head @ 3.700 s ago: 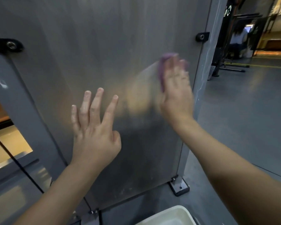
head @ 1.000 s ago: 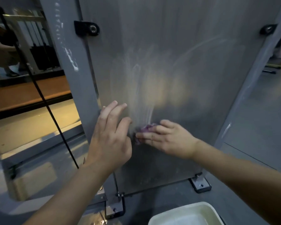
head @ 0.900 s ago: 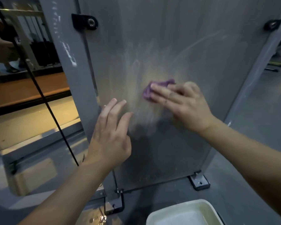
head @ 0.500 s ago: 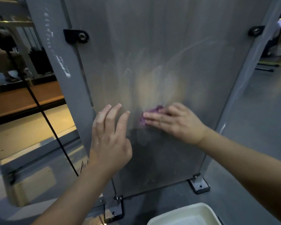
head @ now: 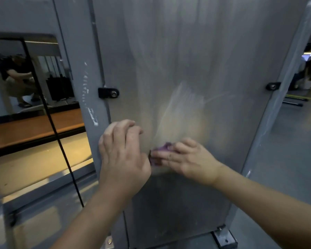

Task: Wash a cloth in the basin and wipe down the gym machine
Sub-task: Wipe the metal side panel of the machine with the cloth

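A small purple cloth [head: 161,153] is pressed against the lower middle of a gym machine's grey metal panel [head: 196,69]. The right hand [head: 188,159] holds it flat there with straightened fingers. Just to its left, the left hand [head: 122,151] rests against the panel, fingers loosely curled, holding nothing.

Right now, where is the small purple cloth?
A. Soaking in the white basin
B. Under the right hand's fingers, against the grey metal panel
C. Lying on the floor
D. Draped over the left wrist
B: the small purple cloth sits under the right hand, pressed against the grey metal panel.
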`<state>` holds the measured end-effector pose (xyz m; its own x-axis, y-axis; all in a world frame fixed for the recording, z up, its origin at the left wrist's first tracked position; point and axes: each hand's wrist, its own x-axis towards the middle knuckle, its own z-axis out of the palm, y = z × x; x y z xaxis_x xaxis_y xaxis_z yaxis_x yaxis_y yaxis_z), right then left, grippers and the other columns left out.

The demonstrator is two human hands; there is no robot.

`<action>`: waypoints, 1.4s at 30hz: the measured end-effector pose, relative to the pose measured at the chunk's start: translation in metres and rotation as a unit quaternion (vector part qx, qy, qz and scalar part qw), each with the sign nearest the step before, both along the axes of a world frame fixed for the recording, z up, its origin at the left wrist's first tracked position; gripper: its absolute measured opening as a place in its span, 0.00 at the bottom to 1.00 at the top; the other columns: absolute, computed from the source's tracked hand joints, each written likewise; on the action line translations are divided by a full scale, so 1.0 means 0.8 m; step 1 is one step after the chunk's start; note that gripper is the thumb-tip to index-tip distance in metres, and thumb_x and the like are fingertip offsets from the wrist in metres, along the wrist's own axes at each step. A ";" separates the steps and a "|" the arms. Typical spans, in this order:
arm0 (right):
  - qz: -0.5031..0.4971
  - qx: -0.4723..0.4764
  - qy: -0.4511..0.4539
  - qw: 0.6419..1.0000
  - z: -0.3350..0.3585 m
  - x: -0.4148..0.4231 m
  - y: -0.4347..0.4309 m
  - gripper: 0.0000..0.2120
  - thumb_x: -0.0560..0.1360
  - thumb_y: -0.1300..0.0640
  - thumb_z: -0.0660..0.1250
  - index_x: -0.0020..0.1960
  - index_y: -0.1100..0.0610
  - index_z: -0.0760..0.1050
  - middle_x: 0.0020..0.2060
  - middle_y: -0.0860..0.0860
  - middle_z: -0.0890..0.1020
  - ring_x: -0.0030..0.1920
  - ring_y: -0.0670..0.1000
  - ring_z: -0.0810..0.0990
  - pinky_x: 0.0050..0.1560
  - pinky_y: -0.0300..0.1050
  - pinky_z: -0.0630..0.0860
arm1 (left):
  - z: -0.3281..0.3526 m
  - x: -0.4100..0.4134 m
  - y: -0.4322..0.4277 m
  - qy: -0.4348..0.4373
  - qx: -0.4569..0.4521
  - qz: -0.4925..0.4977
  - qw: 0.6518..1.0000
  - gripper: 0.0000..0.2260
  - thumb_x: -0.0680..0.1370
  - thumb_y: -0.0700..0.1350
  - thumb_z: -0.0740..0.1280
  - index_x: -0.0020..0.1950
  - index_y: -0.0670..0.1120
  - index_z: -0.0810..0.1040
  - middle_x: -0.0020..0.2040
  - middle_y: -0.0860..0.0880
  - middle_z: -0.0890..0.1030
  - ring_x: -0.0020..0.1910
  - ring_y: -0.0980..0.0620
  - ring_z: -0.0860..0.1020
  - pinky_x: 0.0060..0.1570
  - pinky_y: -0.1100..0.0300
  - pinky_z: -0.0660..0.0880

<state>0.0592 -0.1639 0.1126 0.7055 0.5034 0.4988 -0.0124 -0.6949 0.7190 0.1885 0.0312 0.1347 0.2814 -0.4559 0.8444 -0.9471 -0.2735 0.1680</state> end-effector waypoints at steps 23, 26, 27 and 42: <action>0.021 0.098 -0.254 0.962 0.215 0.075 0.046 0.20 0.85 0.62 0.55 0.71 0.52 0.78 0.72 0.48 0.76 0.51 0.56 0.75 0.55 0.50 0.72 | 0.169 0.031 0.019 0.176 -0.206 0.020 0.962 0.43 0.73 0.46 0.69 0.82 0.41 0.51 0.76 0.41 0.57 0.73 0.49 0.56 0.72 0.62 0.50; 0.039 0.034 -0.074 0.996 0.138 0.049 0.042 0.14 0.86 0.57 0.62 0.66 0.51 0.82 0.71 0.46 0.78 0.51 0.52 0.78 0.50 0.47 0.73 | 0.174 0.029 0.025 0.225 -0.188 0.010 0.956 0.41 0.71 0.45 0.64 0.82 0.41 0.51 0.73 0.46 0.57 0.71 0.54 0.55 0.71 0.66 0.51; 0.043 0.013 -0.017 0.999 0.142 0.041 0.038 0.12 0.85 0.56 0.63 0.64 0.50 0.83 0.69 0.45 0.79 0.50 0.51 0.79 0.48 0.46 0.72 | 0.177 0.029 0.028 0.241 -0.182 0.004 0.953 0.41 0.70 0.45 0.63 0.82 0.41 0.52 0.72 0.49 0.56 0.72 0.54 0.55 0.72 0.67 0.51; -0.146 0.381 0.194 0.892 0.288 -0.019 0.078 0.24 0.73 0.62 0.61 0.66 0.51 0.82 0.63 0.49 0.83 0.55 0.53 0.73 0.54 0.47 0.71 | 0.313 -0.020 0.088 0.548 0.073 0.095 0.828 0.27 0.74 0.35 0.67 0.72 0.45 0.65 0.67 0.47 0.65 0.67 0.46 0.67 0.66 0.51 0.66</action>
<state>0.0439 -0.1017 0.3427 0.9450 -0.1119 0.3074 -0.1265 -0.9916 0.0278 0.1724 0.1019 0.3854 0.9203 -0.3904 -0.0247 -0.1861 -0.4925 0.8502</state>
